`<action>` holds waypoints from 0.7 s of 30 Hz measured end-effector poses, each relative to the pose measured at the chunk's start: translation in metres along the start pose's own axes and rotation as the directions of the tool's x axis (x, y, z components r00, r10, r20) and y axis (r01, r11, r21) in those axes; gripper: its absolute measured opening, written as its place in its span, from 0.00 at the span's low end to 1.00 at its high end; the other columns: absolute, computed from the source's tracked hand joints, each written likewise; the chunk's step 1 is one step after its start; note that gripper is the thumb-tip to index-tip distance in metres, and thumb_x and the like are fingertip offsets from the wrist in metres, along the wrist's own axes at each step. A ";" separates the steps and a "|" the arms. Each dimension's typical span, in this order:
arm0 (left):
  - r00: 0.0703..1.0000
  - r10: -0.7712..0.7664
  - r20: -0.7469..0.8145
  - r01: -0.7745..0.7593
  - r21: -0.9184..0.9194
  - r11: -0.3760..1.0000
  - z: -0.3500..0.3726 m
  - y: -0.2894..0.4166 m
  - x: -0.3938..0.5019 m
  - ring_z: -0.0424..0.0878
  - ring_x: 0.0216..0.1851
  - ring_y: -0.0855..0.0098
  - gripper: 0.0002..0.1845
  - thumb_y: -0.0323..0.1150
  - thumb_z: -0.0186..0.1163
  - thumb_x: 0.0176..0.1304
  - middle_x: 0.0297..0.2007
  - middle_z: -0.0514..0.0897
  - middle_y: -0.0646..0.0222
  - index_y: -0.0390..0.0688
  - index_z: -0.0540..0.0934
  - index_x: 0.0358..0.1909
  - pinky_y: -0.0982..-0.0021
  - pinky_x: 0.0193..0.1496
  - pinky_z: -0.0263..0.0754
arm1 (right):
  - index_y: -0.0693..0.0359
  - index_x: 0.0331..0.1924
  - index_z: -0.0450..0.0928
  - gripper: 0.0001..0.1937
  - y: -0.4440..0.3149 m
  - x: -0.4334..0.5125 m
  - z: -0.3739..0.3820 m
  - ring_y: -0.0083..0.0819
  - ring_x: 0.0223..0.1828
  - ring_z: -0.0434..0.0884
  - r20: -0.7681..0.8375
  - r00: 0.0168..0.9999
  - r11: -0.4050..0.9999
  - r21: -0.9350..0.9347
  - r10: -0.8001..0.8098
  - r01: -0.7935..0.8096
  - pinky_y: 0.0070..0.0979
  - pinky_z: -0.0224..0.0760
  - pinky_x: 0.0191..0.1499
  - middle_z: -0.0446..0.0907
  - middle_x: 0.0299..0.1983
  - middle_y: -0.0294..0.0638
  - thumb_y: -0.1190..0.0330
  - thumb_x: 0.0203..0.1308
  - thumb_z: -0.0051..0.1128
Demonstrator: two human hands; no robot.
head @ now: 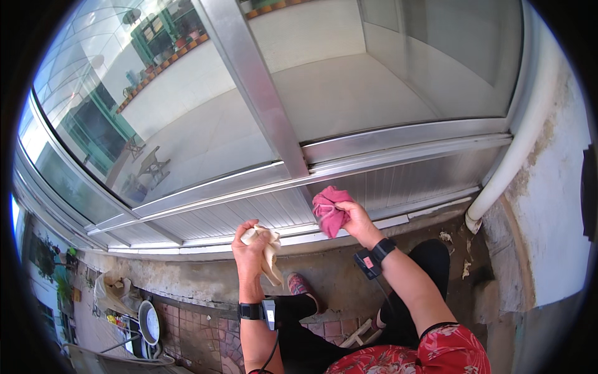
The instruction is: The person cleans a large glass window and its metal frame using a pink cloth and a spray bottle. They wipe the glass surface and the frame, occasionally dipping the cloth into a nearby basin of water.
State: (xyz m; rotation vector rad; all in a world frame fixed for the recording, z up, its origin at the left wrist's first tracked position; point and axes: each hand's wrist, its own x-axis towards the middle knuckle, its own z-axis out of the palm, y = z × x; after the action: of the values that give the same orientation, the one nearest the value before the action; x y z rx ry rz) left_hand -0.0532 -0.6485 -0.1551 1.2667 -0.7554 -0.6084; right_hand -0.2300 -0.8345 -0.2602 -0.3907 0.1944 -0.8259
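Note:
My left hand (250,248) is closed around a crumpled cream cloth (271,262), whose loose end hangs down beside the wrist. To its right, my right hand (359,219) grips a bunched pink cloth (331,210). Both hands are held in front of the ribbed lower panel (224,212) of an aluminium-framed window. Above them are the metal sill rail (397,153) and two large glass panes (327,89), one on each side of an upright frame bar (261,93). Whether either cloth touches the frame, I cannot tell.
A white drainpipe (518,154) runs down the wall at right. Low at left stand a round metal basin (149,322) and a pale sack (112,294). A concrete ledge (187,276) lies below the window. Part of a small wooden stool (359,334) shows by my legs.

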 end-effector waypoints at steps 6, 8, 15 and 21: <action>0.997 -0.068 0.046 0.073 -0.125 0.989 0.001 0.007 -0.010 0.83 0.28 0.69 0.13 0.19 0.61 0.56 0.29 0.79 0.66 0.39 0.75 0.43 0.70 0.26 0.82 | 0.65 0.60 0.67 0.23 -0.049 -0.047 -0.006 0.39 0.57 0.75 0.214 0.976 0.998 0.034 0.051 -0.060 0.40 0.64 0.63 0.76 0.57 0.45 0.69 0.60 0.54; 0.987 -0.085 0.135 0.100 -0.107 0.989 0.005 0.012 -0.016 0.83 0.28 0.68 0.13 0.20 0.62 0.55 0.30 0.80 0.66 0.38 0.75 0.43 0.70 0.26 0.82 | 0.65 0.61 0.66 0.24 -0.057 -0.054 -0.004 0.39 0.60 0.74 0.191 0.980 0.997 0.048 0.046 -0.056 0.40 0.62 0.65 0.74 0.58 0.45 0.67 0.62 0.54; 0.987 -0.098 0.127 0.089 0.076 0.993 0.021 0.033 -0.023 0.84 0.29 0.67 0.21 0.18 0.62 0.53 0.32 0.81 0.62 0.36 0.74 0.51 0.67 0.29 0.81 | 0.63 0.63 0.64 0.28 -0.048 -0.054 0.008 0.39 0.62 0.71 0.194 0.980 0.999 0.024 0.039 -0.044 0.41 0.61 0.67 0.72 0.60 0.45 0.54 0.66 0.51; 0.989 0.142 0.034 -0.141 0.461 0.876 0.025 0.120 0.021 0.83 0.31 0.69 0.30 0.23 0.64 0.55 0.33 0.83 0.60 0.38 0.67 0.61 0.69 0.30 0.80 | 0.62 0.63 0.64 0.29 -0.035 -0.043 0.008 0.43 0.61 0.72 0.225 0.968 0.986 0.099 0.111 -0.136 0.44 0.65 0.64 0.72 0.60 0.47 0.49 0.67 0.47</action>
State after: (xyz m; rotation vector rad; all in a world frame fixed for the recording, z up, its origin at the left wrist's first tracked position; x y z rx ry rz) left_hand -0.0599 -0.6555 -0.0314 1.6297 -1.0236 -0.3125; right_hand -0.2795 -0.8212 -0.2377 -0.3559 -0.0333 -0.6618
